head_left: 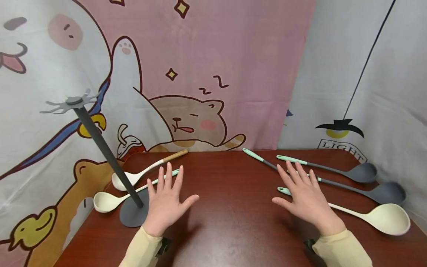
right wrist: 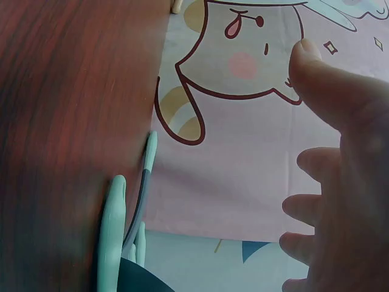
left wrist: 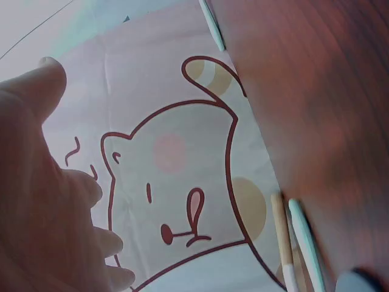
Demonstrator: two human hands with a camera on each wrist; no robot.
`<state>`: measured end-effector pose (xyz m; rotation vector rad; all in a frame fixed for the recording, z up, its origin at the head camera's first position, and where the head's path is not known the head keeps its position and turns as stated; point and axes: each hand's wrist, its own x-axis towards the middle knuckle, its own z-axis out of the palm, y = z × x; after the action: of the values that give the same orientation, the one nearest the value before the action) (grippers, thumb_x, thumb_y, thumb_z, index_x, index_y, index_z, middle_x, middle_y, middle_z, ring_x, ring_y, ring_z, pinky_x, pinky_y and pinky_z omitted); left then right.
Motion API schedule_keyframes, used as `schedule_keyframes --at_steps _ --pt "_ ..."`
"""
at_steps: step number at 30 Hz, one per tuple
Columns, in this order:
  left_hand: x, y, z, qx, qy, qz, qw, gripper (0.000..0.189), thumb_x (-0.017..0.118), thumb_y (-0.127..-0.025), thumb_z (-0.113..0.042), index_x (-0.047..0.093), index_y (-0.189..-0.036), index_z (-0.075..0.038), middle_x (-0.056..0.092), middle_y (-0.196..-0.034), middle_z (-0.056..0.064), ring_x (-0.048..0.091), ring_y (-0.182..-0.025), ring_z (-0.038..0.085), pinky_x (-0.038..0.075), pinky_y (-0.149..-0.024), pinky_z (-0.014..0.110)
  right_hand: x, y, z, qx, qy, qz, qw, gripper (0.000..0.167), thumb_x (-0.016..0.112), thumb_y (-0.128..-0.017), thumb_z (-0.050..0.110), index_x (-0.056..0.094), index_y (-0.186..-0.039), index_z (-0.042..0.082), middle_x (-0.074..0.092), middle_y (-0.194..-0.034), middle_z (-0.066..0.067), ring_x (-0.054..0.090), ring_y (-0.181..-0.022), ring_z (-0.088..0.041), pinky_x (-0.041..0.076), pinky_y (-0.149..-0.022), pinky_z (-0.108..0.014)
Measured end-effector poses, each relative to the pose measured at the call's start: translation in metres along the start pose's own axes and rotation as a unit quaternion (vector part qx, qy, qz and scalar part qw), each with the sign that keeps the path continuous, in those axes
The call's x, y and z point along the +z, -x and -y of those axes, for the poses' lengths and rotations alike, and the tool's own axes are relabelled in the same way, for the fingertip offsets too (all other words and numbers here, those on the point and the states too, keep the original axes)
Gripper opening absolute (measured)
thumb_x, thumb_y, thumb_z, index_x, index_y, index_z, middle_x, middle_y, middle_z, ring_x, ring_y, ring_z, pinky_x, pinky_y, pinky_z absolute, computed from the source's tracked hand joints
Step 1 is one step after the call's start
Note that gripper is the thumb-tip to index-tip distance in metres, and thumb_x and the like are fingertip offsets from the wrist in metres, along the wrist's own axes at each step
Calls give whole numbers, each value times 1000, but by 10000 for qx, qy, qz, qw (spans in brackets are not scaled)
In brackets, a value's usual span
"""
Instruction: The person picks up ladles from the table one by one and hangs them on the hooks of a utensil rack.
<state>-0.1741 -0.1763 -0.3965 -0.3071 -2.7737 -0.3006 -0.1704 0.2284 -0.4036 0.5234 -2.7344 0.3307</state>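
Observation:
In the head view my left hand (head_left: pixel 165 202) hovers with fingers spread over the table, touching nothing. Nearest it stands a grey rack (head_left: pixel 106 152) with a round base and hooked top. Beside the rack lie a white ladle with a wooden handle (head_left: pixel 175 155) and a cream ladle with a green handle (head_left: pixel 108 202). My right hand (head_left: pixel 307 198) is also spread and holds nothing. It partly covers a cream ladle (head_left: pixel 388 218), a grey ladle (head_left: pixel 388 193) and a green-handled utensil (head_left: pixel 254 154) whose head is hidden. Another grey ladle (head_left: pixel 361 172) lies behind.
A dark reddish wooden table (head_left: pixel 227 215) carries everything. A cartoon-printed cloth (head_left: pixel 253 74) hangs along its back edge, with more pale cloth (head_left: pixel 397 111) at the right. The rack's pole rises tall at the left, its hooks splayed outward.

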Motion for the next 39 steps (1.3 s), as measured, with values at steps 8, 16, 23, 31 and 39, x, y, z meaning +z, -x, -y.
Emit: schedule_keyframes --at_steps 8,16,23,31,39 --pt "-16 9 11 -100 3 -166 9998 99 55 -85 -74 19 -160 -19 8 -163 20 -1 -149 39 0 -107 72 0 2 0 -111 -6 -115 9999 98 72 -84 55 22 -159 15 15 -163 -17 5 -149 -38 -2 -114 -61" --pt "-26 17 18 -81 -20 -425 9991 100 57 -85 -72 19 -160 -18 7 -163 21 3 -149 41 3 -106 73 1 1 0 -189 -54 -122 9997 97 74 -83 53 26 -158 16 18 -163 -15 9 -149 -39 -2 -114 -61" --pt "-28 24 26 103 40 -999 9949 100 64 -81 -69 28 -157 -15 16 -161 23 12 -147 43 9 -105 74 5 0 0 -287 -126 -215 9993 94 75 -82 52 29 -157 18 21 -162 -14 11 -149 -36 0 -115 -59" --pt "-41 33 35 64 38 -1130 9936 101 68 -78 -68 35 -154 -10 25 -157 25 18 -144 48 15 -102 75 11 -2 2 -352 -141 -239 9990 94 78 -81 49 32 -156 17 24 -161 -14 13 -149 -36 6 -113 -63" --pt "-47 42 48 -17 -60 -1130 9936 102 69 -78 -67 32 -155 -11 27 -156 27 22 -141 51 16 -102 74 14 -5 7 -389 -147 -215 9989 93 78 -81 49 34 -155 15 25 -161 -14 15 -148 -37 11 -111 -65"
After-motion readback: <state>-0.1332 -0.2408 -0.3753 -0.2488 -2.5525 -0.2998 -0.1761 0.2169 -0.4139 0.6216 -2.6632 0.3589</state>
